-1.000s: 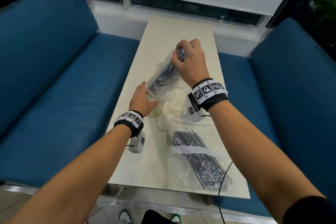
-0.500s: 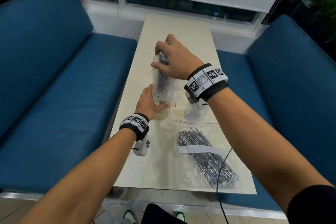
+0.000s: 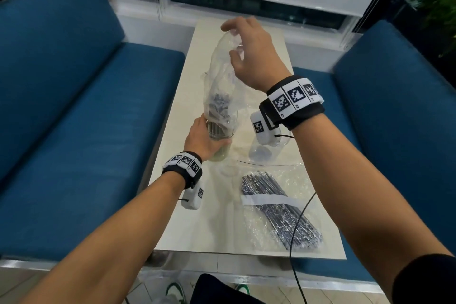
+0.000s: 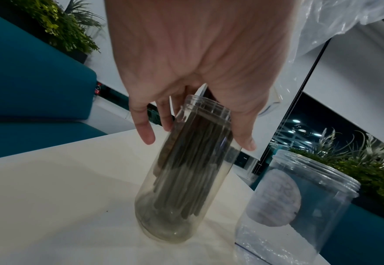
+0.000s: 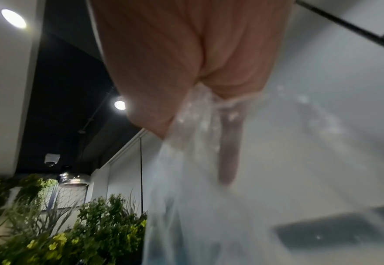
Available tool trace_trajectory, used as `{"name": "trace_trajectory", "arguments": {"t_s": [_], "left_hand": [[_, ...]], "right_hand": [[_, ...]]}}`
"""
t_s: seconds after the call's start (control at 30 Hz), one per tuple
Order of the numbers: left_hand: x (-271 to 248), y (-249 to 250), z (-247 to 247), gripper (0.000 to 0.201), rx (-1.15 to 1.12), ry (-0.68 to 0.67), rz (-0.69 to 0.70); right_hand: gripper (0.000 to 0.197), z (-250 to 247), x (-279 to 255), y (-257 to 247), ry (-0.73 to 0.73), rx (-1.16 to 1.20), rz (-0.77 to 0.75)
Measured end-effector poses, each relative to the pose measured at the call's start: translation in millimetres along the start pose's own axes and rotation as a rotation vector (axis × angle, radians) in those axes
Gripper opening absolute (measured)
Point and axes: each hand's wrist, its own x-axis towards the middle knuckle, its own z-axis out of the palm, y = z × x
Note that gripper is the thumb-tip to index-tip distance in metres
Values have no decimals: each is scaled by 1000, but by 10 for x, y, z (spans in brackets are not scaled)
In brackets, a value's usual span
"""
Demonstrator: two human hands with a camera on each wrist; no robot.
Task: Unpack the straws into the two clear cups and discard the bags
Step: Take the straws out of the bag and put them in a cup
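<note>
second cup [image 3: 267, 149] beside, sealed bag [image 3: 278, 212] nearer — far tabletop [image 3: 197, 61] bare

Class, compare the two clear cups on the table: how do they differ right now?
The left cup holds a bundle of dark straws; the right cup holds none. The left hand grips the left cup; nothing holds the right cup. Both are clear, upright and open-topped.

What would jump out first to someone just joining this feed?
The right hand lifts a clear bag above the table's middle, dark straws dropping into the clear cup the left hand steadies. A second cup stands empty beside it, and a full bag of straws lies nearer.
</note>
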Motion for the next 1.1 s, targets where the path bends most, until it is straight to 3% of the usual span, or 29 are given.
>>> {"name": "trace_trajectory", "arguments": {"t_s": [0.17,0.4,0.47,0.57,0.67,0.73,0.83,0.9,0.97,1.03,1.1], "left_hand": [[-2,9,7,112,-36,1,-26],[-71,40,-83,137,-58,-86,-28],[-178,94,-162,117,-82,-26,16],[-368,178,-287,69,-221,310,210],[-597,364,-393,44,-375,532,402],[-779,578,-455,47,-388,503,516],[-920,791,-395,70,-224,320,620],[-921,829,-300,73,-135,271,589],[-944,857,-250,55,-276,315,530],[-977,948,-287,31,-512,332,424],[-995,1058,-339,27,-710,314,256]], "right_hand": [[43,-123,-3,27,52,-67,2],[34,-722,-34,-54,384,-58,15],[31,-902,-94,-92,456,-6,26],[28,-1032,-257,-139,533,116,43],[22,-933,-450,-165,479,331,110],[21,-780,-558,-183,415,551,235],[17,-514,-726,-268,365,976,514],[19,-346,-842,-311,356,1157,704],[20,-214,-959,-318,338,1184,792],[17,-97,-1089,-275,313,972,727],[15,14,-1265,-210,218,573,566]]}}
